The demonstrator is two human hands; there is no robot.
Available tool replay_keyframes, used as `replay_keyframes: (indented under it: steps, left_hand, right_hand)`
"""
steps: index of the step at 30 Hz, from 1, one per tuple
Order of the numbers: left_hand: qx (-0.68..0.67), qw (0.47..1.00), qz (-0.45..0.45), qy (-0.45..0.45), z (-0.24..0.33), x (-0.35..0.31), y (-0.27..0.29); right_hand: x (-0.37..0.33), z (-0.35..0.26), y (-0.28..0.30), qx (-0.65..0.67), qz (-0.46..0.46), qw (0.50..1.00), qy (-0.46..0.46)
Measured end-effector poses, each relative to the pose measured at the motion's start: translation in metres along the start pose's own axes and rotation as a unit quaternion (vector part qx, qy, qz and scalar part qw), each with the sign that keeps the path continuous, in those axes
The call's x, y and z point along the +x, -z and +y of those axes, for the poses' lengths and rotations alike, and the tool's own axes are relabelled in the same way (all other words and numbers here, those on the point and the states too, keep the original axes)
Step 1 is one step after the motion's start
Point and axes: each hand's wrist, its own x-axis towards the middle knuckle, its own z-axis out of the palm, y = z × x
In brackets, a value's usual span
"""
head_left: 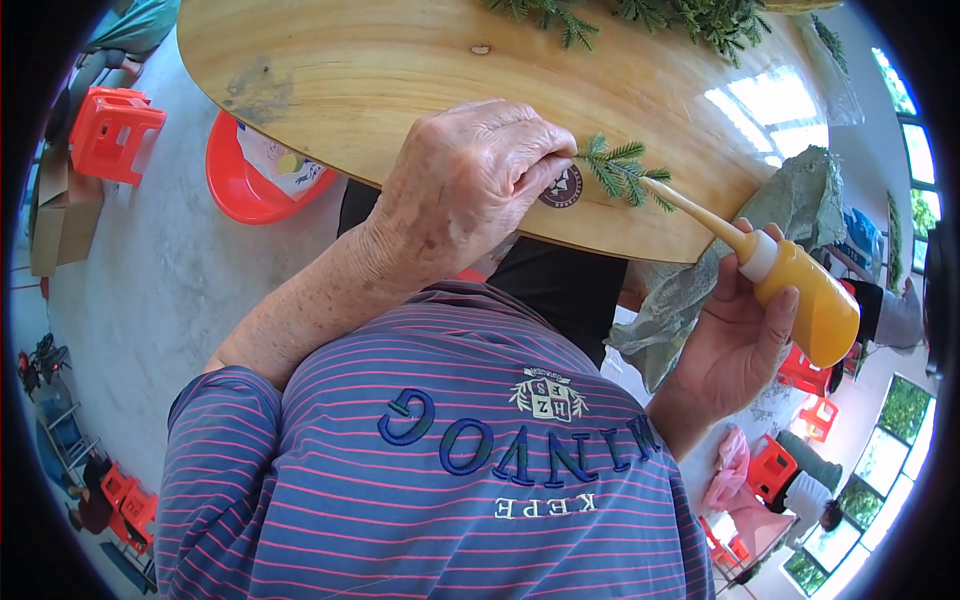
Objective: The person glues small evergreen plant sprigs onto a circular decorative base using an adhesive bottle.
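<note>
The left forearm (300,295) is angled upward from lower left to the centre, bare below the elbow. The left hand (475,170) is seen from its back, the fingers bent and pinched against the thumb. The right hand (735,345) is placed lower, palm turned up, thumb and fingers curled in a grip; its forearm is mostly hidden by the torso (460,440).

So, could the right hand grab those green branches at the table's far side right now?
Probably not: the right hand is holding the yellow bottle, so it would likely need to let go before grabbing the branches.
</note>
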Motion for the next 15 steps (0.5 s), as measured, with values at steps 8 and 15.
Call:
replay_keyframes:
  steps: [8,15]
  left_hand:
    - [0.007,1.000,-0.006,0.005,0.0048,0.0016,-0.0014]
    - [0.006,1.000,-0.011,0.009,0.0070,0.0033,-0.0026]
  right_hand:
    - [-0.0003,-0.0039,0.0044,-0.001,0.011,1.000,0.007]
    - [-0.0003,-0.0072,0.0100,-0.006,0.014,1.000,0.012]
